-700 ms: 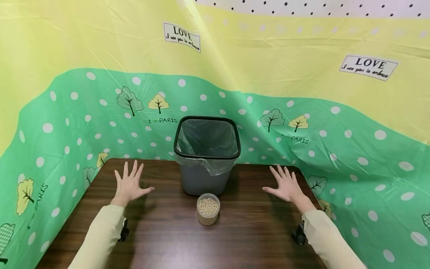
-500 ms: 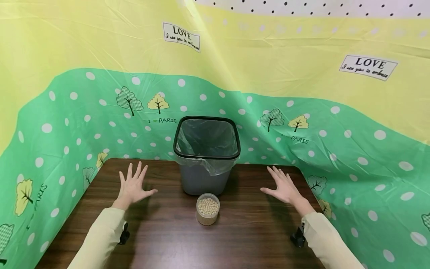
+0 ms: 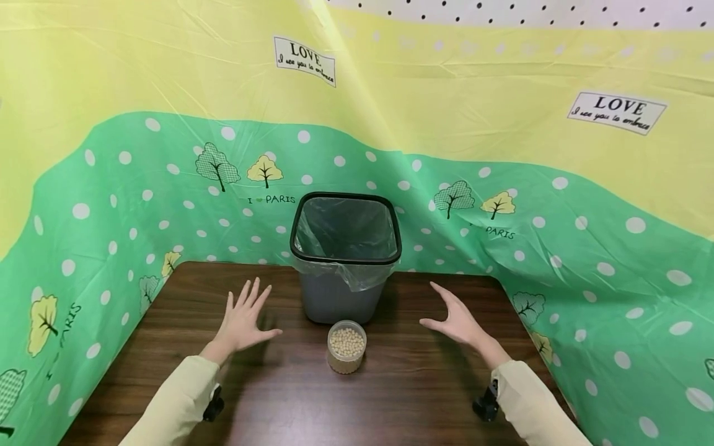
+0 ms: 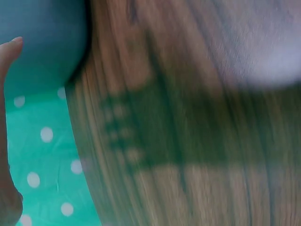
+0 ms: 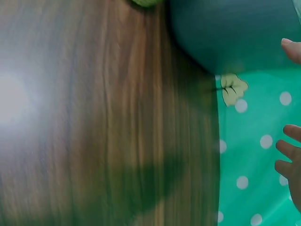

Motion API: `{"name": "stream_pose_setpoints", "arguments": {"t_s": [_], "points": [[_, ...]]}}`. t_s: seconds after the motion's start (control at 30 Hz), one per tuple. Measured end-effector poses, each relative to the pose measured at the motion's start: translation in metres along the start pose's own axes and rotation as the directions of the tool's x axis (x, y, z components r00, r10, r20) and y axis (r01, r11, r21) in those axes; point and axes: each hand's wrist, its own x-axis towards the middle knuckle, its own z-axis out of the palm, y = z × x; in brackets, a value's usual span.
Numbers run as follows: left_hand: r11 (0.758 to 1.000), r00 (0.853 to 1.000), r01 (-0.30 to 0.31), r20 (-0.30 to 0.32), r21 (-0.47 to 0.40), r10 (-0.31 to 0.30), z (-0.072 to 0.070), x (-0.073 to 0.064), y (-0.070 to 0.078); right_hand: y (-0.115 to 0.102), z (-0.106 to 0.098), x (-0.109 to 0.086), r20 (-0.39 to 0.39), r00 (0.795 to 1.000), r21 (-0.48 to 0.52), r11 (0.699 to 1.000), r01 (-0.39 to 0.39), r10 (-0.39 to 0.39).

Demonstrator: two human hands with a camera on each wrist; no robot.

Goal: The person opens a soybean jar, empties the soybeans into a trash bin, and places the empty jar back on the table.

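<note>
A round clear tub (image 3: 346,350) full of pale beige balls or beans stands on the dark wooden table (image 3: 290,409), just in front of a grey bin (image 3: 340,297). The bin has a black rim and a transparent liner bag (image 3: 362,272) folded over its edge. My left hand (image 3: 242,325) is over the table left of the tub, fingers spread, holding nothing. On the other side, my right hand (image 3: 458,319) is held out with thumb apart from the fingers, also holding nothing. Part of the left thumb (image 4: 10,52) shows in the left wrist view; right fingertips (image 5: 288,150) show in the right wrist view.
A green and yellow printed curtain (image 3: 357,155) hangs close behind the table and along both sides. The bin stands near the table's back edge. Dark wrist devices (image 3: 214,404) sit below both sleeves.
Both hands have moved inward, toward the tub and bin, and slightly nearer to me. The right hand has turned so its fingers overlap. Tub and bin have stayed in place.
</note>
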Motion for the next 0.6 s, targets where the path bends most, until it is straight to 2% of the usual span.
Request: {"name": "stream_pose_setpoints", "arguments": {"t_s": [0.1,0.23,0.43,0.53,0.6], "points": [[0.999,0.999,-0.037,-0.015,-0.019,0.036,0.005,-0.001,0.011,-0.007,0.008,-0.002,-0.01,1.0,0.045,0.999,0.02,-0.02],[0.99,0.994,-0.097,-0.057,-0.099,0.092,0.009,-0.003,0.03,-0.017,0.019,-0.004,-0.019,0.998,0.103,0.993,0.058,-0.056],[0.946,0.972,-0.222,-0.132,-0.235,0.196,0.016,-0.005,0.058,-0.028,0.044,-0.007,-0.029,0.994,0.18,0.978,0.109,-0.105],[0.927,0.963,-0.26,-0.142,-0.272,0.228,0.021,-0.005,0.071,-0.032,0.058,-0.008,-0.023,0.992,0.208,0.97,0.126,-0.124],[0.921,0.963,-0.264,-0.133,-0.286,0.235,0.026,-0.005,0.078,-0.035,0.066,-0.009,-0.012,0.992,0.228,0.965,0.129,-0.129]]}}
